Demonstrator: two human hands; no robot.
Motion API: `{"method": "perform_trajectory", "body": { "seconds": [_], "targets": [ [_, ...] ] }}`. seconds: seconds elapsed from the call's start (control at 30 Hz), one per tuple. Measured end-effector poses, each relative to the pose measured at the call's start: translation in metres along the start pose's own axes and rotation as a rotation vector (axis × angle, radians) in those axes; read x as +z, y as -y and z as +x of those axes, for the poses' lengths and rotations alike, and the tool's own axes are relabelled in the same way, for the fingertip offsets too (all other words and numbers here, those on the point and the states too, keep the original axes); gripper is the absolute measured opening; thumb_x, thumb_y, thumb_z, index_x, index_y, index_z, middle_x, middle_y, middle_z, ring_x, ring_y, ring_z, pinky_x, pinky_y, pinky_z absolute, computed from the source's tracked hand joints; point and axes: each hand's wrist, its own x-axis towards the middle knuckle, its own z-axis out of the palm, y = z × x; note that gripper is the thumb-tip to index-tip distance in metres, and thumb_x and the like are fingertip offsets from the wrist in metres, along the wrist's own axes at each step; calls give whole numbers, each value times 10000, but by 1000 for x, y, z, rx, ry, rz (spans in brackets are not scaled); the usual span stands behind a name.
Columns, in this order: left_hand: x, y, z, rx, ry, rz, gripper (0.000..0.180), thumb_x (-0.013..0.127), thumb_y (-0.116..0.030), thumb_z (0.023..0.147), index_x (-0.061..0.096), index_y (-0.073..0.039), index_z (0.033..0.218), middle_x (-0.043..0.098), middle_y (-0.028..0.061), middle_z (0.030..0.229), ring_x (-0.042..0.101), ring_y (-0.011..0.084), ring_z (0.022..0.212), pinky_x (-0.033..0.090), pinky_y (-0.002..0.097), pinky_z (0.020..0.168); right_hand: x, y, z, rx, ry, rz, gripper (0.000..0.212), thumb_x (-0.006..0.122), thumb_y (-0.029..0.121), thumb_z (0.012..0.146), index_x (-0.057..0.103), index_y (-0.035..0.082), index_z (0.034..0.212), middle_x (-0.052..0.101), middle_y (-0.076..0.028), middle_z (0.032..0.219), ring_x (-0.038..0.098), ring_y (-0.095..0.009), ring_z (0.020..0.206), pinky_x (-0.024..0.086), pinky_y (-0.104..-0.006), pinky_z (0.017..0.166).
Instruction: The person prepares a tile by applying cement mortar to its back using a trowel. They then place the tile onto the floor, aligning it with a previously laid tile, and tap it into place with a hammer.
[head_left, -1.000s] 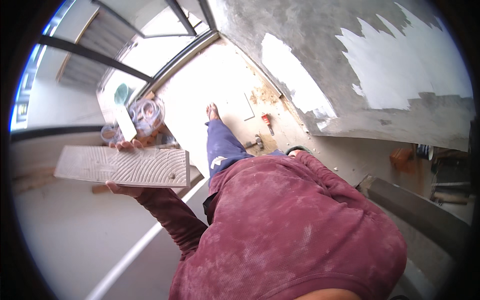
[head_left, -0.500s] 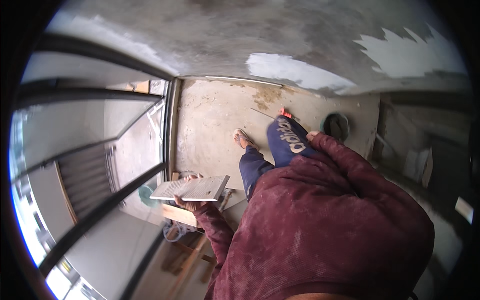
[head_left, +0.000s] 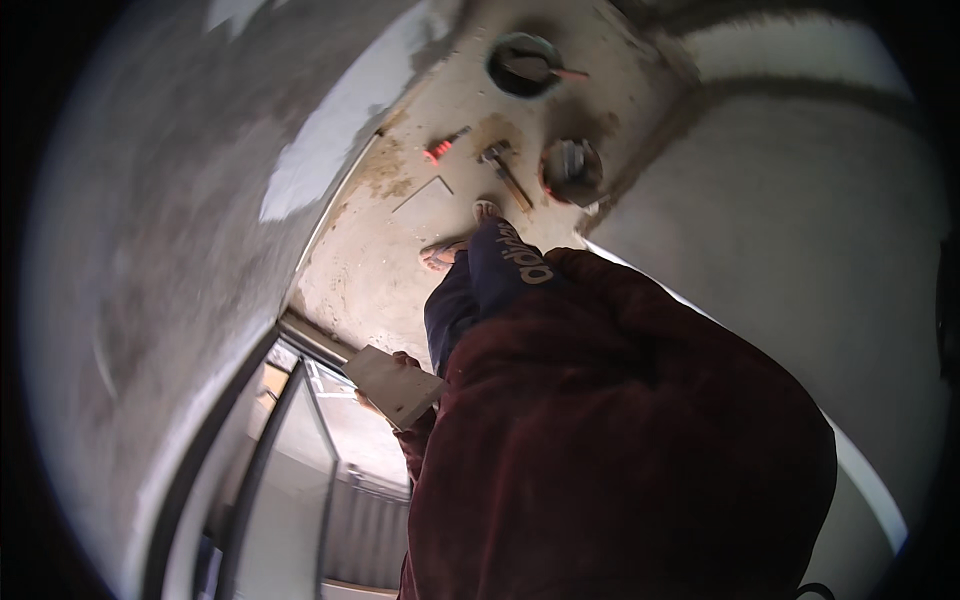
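Observation:
My left hand is closed round a pale rectangular piece of tile, its fingers showing at two edges of the piece. The piece is tilted beside my left leg, close to the window frame. My right hand does not show; its sleeve runs along my right side and the hand is hidden. On the floor ahead of my feet lie a hammer with a wooden handle and a red-gripped chisel-like tool.
A dark bucket with a red-handled tool stands farther off, and a second bucket nearer. A thin L-shaped strip lies on the floor. Plastered wall rises at left, a dark-framed glass door at lower left, a grey wall at right.
My view and body have turned to the right, bringing the hammer and both buckets into full view. The tile piece stays in my left hand, now more tilted. My right hand has gone from sight.

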Motion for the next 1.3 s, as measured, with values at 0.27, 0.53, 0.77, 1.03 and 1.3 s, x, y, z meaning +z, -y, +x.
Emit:
{"method": "perform_trajectory", "body": {
  "seconds": [0.27,0.53,0.77,1.03,1.3],
  "targets": [
    [5,59,46,-544,-179,19,785,611,-599,709,454,7,1182,510,203,1043,522,323,923,458,457,855,41,-142,-10,78,-182,743,66,613,112,742,626,78,798,590,-23,690,546,-152,568,469,-311,519],
    [-9,115,57,-593,-207,259,852,638,-523,711,354,55,1268,475,182,1123,504,297,1053,403,487,959,2,-200,110,169,-355,485,43,633,124,751,652,114,788,610,-11,683,556,-152,616,470,-313,597],
    [-108,116,105,-865,-335,141,982,741,-445,636,269,15,1364,450,160,1200,471,301,1139,374,508,982,-198,-202,194,335,-573,-284,321,555,87,786,631,100,1097,601,-116,1128,544,-287,1065,429,-392,908],
    [-127,139,139,-846,-430,206,944,744,-437,629,328,-10,1361,488,129,1195,509,292,1099,388,501,968,-273,-236,287,293,-838,-471,355,569,153,754,647,142,1100,625,-124,1115,531,-277,1119,439,-418,897],
    [-120,143,148,-909,-424,139,972,769,-391,615,295,4,1366,479,145,1214,494,308,1147,372,520,977,-267,-270,202,41,-378,-37,299,643,326,693,604,30,699,615,-159,710,620,-303,725,451,-430,668]
  ]
}}
